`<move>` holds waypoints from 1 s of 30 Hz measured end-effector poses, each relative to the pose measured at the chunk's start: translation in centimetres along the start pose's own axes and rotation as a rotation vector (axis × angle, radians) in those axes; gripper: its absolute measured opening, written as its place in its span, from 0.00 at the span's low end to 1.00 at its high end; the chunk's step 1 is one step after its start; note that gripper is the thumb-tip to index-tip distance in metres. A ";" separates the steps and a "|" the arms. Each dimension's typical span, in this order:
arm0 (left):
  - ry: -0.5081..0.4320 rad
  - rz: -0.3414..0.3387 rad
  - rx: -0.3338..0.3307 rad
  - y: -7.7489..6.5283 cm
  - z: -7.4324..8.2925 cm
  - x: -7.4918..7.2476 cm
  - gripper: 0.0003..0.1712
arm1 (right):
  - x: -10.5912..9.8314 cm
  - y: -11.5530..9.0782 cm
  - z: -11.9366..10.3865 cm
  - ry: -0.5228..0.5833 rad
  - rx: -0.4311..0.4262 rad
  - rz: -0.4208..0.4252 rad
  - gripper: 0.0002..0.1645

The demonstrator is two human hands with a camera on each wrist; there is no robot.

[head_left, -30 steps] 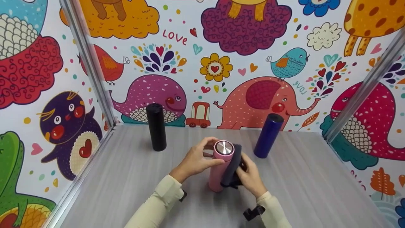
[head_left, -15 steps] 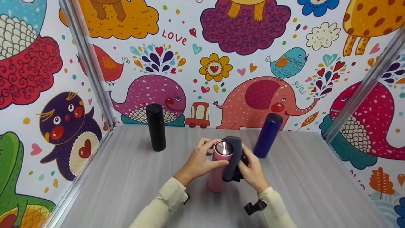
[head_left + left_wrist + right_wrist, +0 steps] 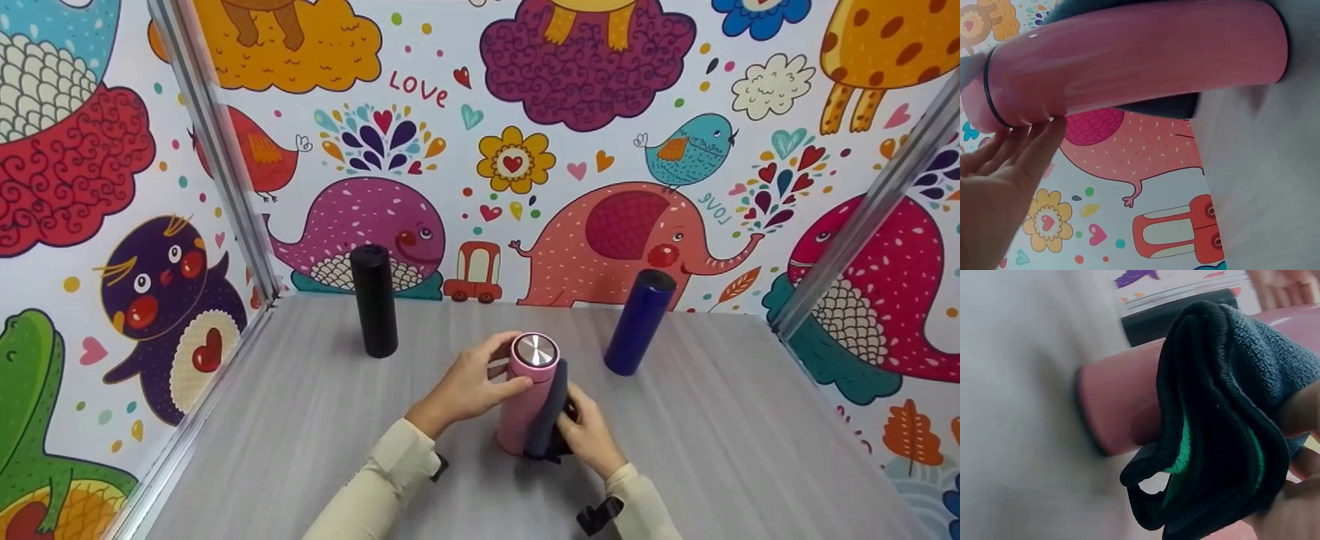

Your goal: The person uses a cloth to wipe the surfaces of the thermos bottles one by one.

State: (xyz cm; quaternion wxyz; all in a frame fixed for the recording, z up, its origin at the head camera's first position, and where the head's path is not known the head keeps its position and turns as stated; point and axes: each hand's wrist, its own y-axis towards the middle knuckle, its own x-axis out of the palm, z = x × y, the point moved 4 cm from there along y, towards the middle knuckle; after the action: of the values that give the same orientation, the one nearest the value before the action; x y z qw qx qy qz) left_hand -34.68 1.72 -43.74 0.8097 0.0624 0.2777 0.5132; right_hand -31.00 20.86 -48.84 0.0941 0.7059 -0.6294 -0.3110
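A pink bottle point(image 3: 519, 416) with a shiny metal disc on its lid stands on the table in the head view. Around its upper part, just below the lid, my left hand point(image 3: 466, 388) grips it with thumb and fingers. My right hand point(image 3: 594, 433) holds a folded dark grey cloth point(image 3: 552, 411) against the bottle's right side. In the right wrist view the cloth point(image 3: 1264, 354) shows several layers with dark edging and bits of green, and the bottle's base point(image 3: 1120, 396) rests on the table. The left wrist view shows my fingertips point(image 3: 1050, 129) touching the pink wall.
A black bottle point(image 3: 373, 304) stands at the back left of the grey table point(image 3: 315, 420), and a dark blue bottle point(image 3: 639, 322) at the back right. Walls with printed cartoon animals point(image 3: 360, 225) enclose the table, joined by metal corner posts point(image 3: 225, 157).
The right hand and cloth rose to the lid half a second ago and are now lower along the bottle's side. The left hand keeps its grip near the top; the bottle stays upright.
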 end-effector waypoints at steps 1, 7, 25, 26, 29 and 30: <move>0.001 0.003 0.004 0.0 0.0 0.1 0.39 | 0.1 -0.2 0.4 -0.001 0.015 -0.008 0.24; 0.031 0.086 0.026 0.2 0.1 0.9 0.45 | 0.8 -1.2 1.5 -0.064 0.111 -0.056 0.24; -0.067 0.057 -0.046 -0.2 -1.0 0.3 0.40 | -1.4 1.5 0.6 0.018 0.015 0.057 0.29; -0.085 0.043 -0.048 -0.2 -1.1 0.3 0.40 | -1.6 1.8 0.2 0.016 0.006 0.063 0.28; -0.110 0.013 -0.045 -0.4 -1.0 0.4 0.39 | -1.9 2.7 -1.2 -0.001 -0.027 0.070 0.29; -0.112 0.007 -0.042 -0.4 -1.0 0.5 0.39 | -2.0 3.0 -2.0 -0.001 -0.045 0.070 0.28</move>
State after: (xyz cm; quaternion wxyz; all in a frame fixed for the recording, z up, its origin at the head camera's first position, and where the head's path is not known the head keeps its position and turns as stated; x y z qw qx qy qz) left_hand -34.76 1.79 -44.91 0.8234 0.0749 0.2207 0.5174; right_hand -32.40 21.69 -45.06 0.1205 0.6811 -0.6467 -0.3216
